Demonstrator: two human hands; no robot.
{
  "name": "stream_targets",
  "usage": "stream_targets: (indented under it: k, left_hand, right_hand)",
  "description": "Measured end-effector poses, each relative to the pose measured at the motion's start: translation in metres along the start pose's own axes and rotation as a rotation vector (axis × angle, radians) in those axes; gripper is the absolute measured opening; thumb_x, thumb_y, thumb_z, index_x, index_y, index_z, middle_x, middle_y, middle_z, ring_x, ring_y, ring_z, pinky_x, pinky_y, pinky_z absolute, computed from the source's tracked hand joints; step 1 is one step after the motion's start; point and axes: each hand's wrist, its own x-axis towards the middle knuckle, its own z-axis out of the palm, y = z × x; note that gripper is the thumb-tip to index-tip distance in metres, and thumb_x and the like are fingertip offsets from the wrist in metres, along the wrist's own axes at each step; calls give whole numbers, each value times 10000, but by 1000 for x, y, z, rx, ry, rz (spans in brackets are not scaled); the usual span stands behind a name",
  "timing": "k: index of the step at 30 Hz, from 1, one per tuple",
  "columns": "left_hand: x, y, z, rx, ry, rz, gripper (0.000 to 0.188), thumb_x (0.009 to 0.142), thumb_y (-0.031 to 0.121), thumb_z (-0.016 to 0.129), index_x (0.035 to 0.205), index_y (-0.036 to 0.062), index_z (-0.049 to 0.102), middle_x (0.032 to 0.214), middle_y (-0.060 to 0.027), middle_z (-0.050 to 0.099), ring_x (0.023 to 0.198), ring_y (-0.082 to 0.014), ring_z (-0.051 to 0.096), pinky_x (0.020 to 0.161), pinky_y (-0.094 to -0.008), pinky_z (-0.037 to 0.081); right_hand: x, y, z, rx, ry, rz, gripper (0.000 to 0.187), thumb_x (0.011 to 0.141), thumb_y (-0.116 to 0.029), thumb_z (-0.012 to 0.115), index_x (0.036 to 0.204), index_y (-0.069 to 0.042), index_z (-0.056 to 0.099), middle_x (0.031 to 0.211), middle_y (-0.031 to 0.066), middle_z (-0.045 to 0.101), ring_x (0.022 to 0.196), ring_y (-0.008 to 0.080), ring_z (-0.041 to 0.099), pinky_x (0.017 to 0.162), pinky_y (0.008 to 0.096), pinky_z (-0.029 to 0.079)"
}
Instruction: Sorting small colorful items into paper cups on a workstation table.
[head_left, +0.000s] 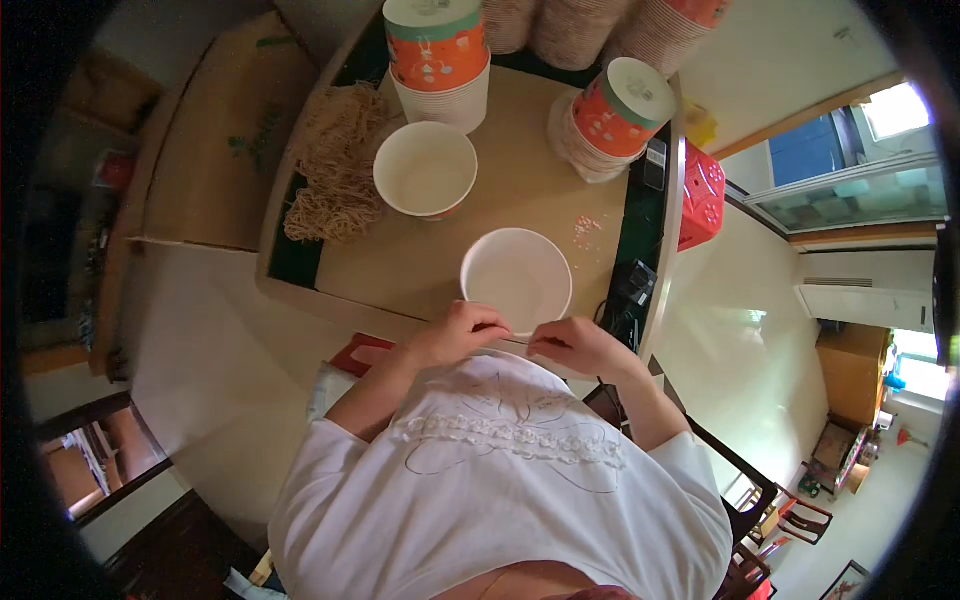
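Observation:
A white paper bucket [516, 280] stands with its mouth up at the near edge of the table. At its near rim, the fingers of my left hand [452, 336] are drawn together in a pinch. Just beside it my right hand [588, 347] is bent over with its fingertips also pinched, close to the same rim. Whatever lies between the fingertips is too small or hidden to make out. A second white paper bucket [426, 168] sits upright farther off to the left. Beside that lies a tangled heap of brown cord loops [335, 160].
Behind stand a tall stack of paper buckets [440, 95] and a shorter orange-and-green stack [612, 115]. Small pink scraps [586, 232], a black device [654, 165] and a dark cabled gadget [634, 283] lie on the right. A red plastic stool [702, 195] stands beyond the table; a cardboard box [225, 130] is left.

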Motion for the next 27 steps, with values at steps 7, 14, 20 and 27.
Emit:
stream_targets:
  k: [7,14,20,27]
  left_hand:
    - [-24,-21,-15,164,-57,33,111,801,119,655,861,30,681,823,-114,652,786,-236,635,701,-327,488]
    - [-29,-28,-24,428,-170,-55,132,768,155,665,843,48,686,853,-107,638,824,-288,613,726,-368,488]
    - [-22,-23,-10,481,-41,151,138,758,123,673,886,73,685,882,-100,606,810,-267,592,742,-356,485]
    - [30,53,3,181,467,363,327,759,7,646,1079,69,625,871,-67,590,742,-192,575,661,-297,486]
  right_hand:
    - [-15,52,-24,-385,517,288,128,841,-71,536,917,-19,625,690,127,626,623,227,632,565,308,489]
    - [20,46,3,1016,704,-27,265,974,-123,432,1120,65,549,1066,168,620,983,245,618,858,349,512]
    - [20,16,8,1344,408,-144,354,942,-50,409,1291,-100,374,629,-17,329,551,76,308,485,204,253]
    - [10,-1,12,993,327,-12,440,923,-26,421,1334,-125,298,621,-46,282,533,53,270,474,197,203]
